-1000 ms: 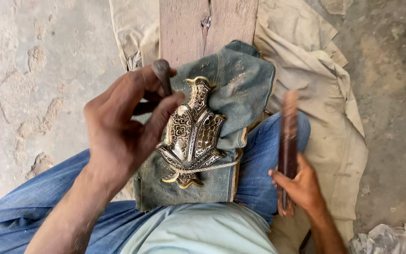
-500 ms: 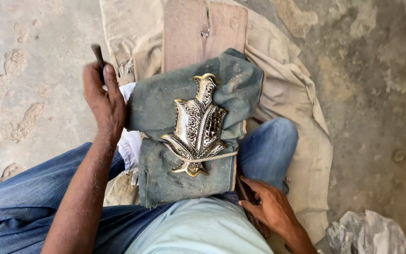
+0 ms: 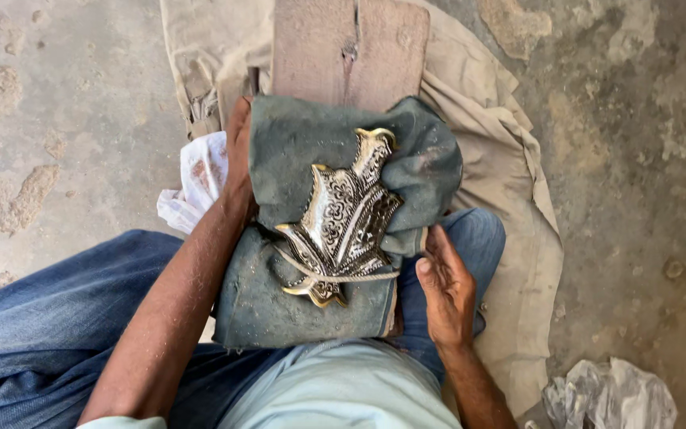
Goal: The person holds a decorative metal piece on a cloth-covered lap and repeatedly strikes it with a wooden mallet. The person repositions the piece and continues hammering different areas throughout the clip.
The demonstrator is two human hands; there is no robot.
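The concrete floor (image 3: 65, 119) fills the left and right of the frame, grey and rough with worn patches. On it lies a beige cloth (image 3: 518, 206), spread from the top centre down to the lower right. The person's legs in blue jeans (image 3: 49, 318) cross the lower left, and one knee shows at the right of centre. A wooden board (image 3: 343, 48) with a crack along its middle comes down from the top centre. Over its near end is draped a grey-green cloth (image 3: 295, 151), which reaches down to the person's lap.

On this cloth, in the centre of the frame, lies the ornate metal piece (image 3: 343, 222). It is silver with engraved patterns and golden edges, and its narrow end points to the upper right.

The left hand (image 3: 238, 167) rests along the left edge of the grey-green cloth, and its grip is hidden, so I cannot tell if it holds something. The right hand (image 3: 445, 290) lies at the lower right edge of the same cloth, its grip loosely curled with nothing visible in it.

A white rag (image 3: 192, 183) lies just left of the left hand. A crumpled plastic bag (image 3: 613, 393) is in the lower right corner.
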